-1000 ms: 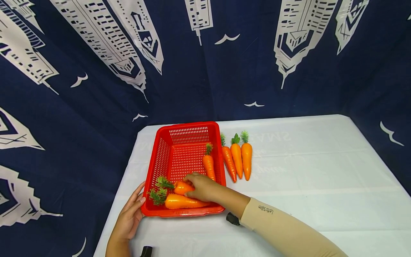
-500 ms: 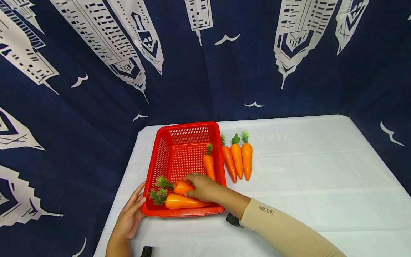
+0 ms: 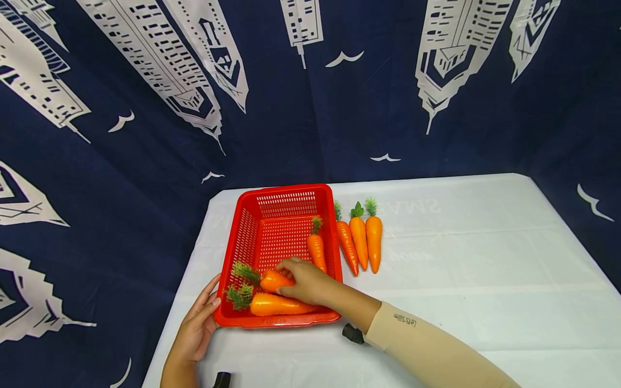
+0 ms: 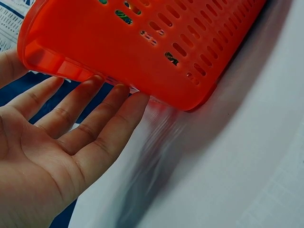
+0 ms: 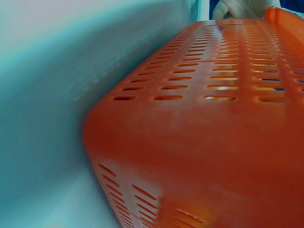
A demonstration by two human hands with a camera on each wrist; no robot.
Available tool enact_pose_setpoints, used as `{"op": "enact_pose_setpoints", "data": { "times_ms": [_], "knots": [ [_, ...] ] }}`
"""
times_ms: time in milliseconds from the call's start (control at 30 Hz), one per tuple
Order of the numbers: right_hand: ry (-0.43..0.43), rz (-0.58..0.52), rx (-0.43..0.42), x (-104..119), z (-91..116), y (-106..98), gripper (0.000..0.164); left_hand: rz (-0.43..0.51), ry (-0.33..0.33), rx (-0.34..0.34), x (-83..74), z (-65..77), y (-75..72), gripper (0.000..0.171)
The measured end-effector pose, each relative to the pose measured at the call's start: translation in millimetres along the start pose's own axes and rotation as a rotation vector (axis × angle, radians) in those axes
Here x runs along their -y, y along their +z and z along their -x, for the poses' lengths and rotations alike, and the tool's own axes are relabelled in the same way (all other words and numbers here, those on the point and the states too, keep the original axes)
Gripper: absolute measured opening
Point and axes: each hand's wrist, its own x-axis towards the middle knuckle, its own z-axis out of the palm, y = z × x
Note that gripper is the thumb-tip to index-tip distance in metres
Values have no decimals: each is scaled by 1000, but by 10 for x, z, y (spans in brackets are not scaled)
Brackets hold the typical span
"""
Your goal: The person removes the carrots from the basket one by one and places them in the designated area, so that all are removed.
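Note:
Inside the red plastic basket [image 3: 278, 321], my right hand [image 3: 303, 281] pinches an orange toy carrot [image 3: 274, 281] near its leafy end. That carrot's tip is hidden under the hand. Just in front of it a second carrot [image 3: 278, 305] lies along the near wall, and a third carrot [image 3: 316, 250] is by the right wall. My left hand [image 3: 196, 328] touches the basket's near left corner, its fingers fairly straight. In the left wrist view these fingertips [image 4: 137, 97] rest against the outer wall. The right wrist view holds mostly the basket's slotted side [image 5: 209, 118].
Several objects stand about: three carrots [image 3: 359, 242] lie side by side on the white tablecloth [image 3: 461, 258], just right of the basket. A dark blue curtain [image 3: 310, 118] hangs behind the table. One small black object [image 3: 353, 333] shows beside the right forearm.
My right hand and the pinched carrot have shifted slightly, the carrot's leafy end moving a little left and its body rising in view. The left hand stays at the basket corner.

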Motion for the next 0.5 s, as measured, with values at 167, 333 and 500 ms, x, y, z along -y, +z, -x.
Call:
{"op": "enact_pose_setpoints", "data": {
  "times_ms": [167, 333, 500],
  "knots": [
    [-29, -26, -20, -10, 7, -2, 43, 1, -1, 0, 7, -3, 1, 56],
    [-69, -64, -60, -12, 20, -18, 44, 10, 7, 3, 12, -2, -2, 56],
    [-89, -123, -112, -12, 24, -31, 44, 16, 8, 0, 11, -4, -7, 56]
  ]
}}
